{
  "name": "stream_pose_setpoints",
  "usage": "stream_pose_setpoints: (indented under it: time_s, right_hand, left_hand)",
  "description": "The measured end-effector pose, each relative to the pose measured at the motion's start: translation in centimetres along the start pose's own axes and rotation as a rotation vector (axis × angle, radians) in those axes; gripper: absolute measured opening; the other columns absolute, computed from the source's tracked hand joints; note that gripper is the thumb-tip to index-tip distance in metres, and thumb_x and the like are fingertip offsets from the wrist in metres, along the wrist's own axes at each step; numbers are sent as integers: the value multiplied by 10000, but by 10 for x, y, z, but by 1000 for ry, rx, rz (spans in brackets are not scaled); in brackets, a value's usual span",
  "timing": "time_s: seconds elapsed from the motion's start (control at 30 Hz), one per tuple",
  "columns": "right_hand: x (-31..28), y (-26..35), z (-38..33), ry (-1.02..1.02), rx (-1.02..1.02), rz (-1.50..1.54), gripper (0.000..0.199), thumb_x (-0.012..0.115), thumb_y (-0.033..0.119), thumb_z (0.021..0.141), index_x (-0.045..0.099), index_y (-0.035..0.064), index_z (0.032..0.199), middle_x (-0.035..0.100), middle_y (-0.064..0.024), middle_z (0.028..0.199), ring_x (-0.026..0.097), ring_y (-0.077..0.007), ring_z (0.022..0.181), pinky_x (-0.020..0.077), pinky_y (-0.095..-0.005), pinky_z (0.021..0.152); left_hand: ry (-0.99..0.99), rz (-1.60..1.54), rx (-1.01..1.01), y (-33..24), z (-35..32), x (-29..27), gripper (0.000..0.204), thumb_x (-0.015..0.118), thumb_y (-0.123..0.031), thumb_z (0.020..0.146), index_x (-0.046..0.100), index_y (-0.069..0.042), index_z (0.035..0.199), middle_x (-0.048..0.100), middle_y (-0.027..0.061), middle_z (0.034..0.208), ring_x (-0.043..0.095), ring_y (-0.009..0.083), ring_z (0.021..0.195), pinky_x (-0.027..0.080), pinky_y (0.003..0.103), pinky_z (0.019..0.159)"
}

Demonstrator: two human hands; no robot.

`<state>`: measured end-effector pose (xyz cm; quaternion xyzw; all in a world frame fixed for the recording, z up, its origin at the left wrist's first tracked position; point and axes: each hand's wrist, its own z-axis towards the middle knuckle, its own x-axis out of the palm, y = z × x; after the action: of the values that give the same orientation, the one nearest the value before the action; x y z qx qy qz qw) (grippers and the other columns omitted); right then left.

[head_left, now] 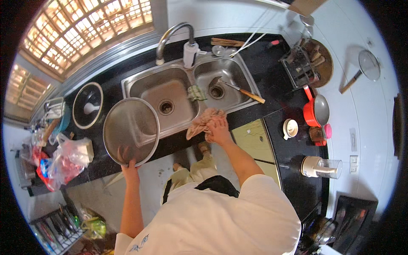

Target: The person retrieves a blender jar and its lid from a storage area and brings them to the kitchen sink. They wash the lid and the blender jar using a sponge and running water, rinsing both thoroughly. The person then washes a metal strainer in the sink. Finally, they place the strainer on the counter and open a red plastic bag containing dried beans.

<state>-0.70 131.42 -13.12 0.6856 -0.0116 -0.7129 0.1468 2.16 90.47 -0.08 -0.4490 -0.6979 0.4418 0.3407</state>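
Observation:
My left hand [131, 165] grips the near edge of a large round see-through disc with a metal rim [127, 123]. I cannot tell whether it is glass or fine mesh; my fingers show faintly through it. It is tilted and overlaps the front left corner of the double sink [185, 123]. My right hand [219, 130] is closed on a bunched pinkish-brown cloth [203, 121] at the sink's front edge. A green-and-white cloth [196, 93] drapes over the divider between the basins. A wooden-handled tool [244, 91] rests across the right basin, its head near the drain.
A curved faucet [175, 27] stands behind the sink. On the left are a dark bowl [87, 104] and plastic bags [68, 161]. On the right are a red pan [316, 110], a cream mug [290, 128], a wire rack [297, 66] and a small blender-like appliance [321, 167].

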Motion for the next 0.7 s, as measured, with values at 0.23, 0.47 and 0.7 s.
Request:
stream_pose_setpoints:
  time_s: [0.23,0.47,0.7]
  right_hand:
    - [-44,-91,10,-240,505,495,468,633,215,835,489,89,1262,419,-173,1274,441,-376,1122,385,-462,947]
    - [-137,-188,91,-759,480,316,365,569,113,850,512,1,1192,523,-192,1152,500,-329,1071,379,-395,952]
    - [-135,-275,152,-601,286,271,507,500,446,912,541,83,1264,578,-172,1211,566,-363,1064,457,-460,886]
  left_hand:
    - [171,-84,55,-16,-9,70,704,451,41,823,268,-249,1437,435,118,1377,530,321,1161,568,446,818]
    - [120,-126,-111,-7,-12,126,720,415,66,811,219,-200,1451,403,140,1399,544,335,1160,569,445,816]
    - [9,-226,-261,-3,-36,164,709,436,67,818,202,-158,1448,421,137,1396,555,334,1140,566,430,847]
